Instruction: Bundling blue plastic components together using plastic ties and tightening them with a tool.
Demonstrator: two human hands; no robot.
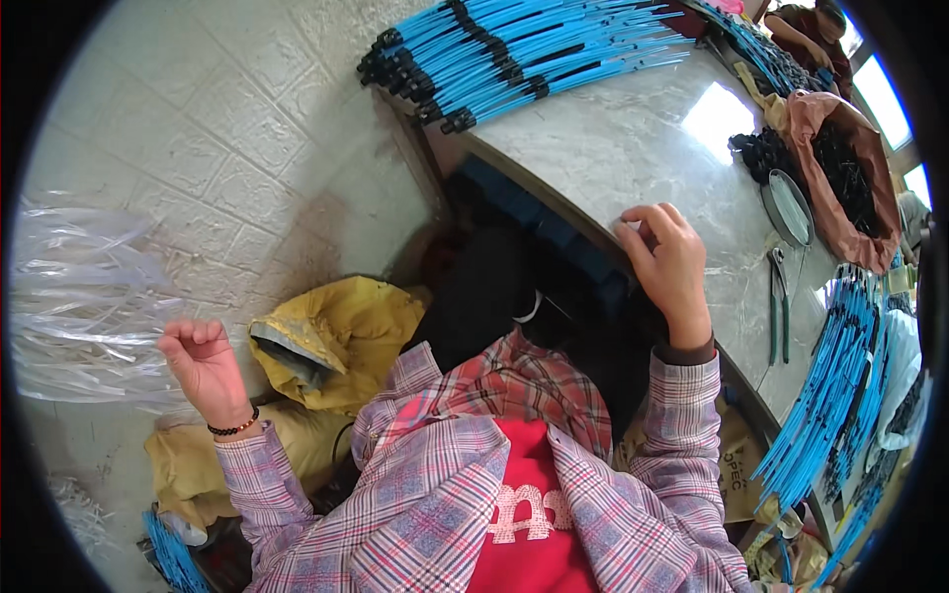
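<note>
My left hand (210, 374) is raised on the left with its fingers curled in, beside a spread of clear plastic strips (89, 306). Whether a strip is between those fingers I cannot make out. At the edge of the grey table (633, 128), my right hand (672, 262) has its thumb and forefinger tips close together in a pinch. Anything held there is too small to tell. A layered stack of blue rods with black fittings (494, 59) lies on the table's far left corner, apart from both hands.
Green-handled pliers (778, 306), a shallow oval dish (788, 208) and a brown sack of black parts (845, 173) are on the table's right. More blue rods (825, 376) lie nearer. A yellow sack (346, 331) rests below the left side. Another person (816, 44) sits at the far right.
</note>
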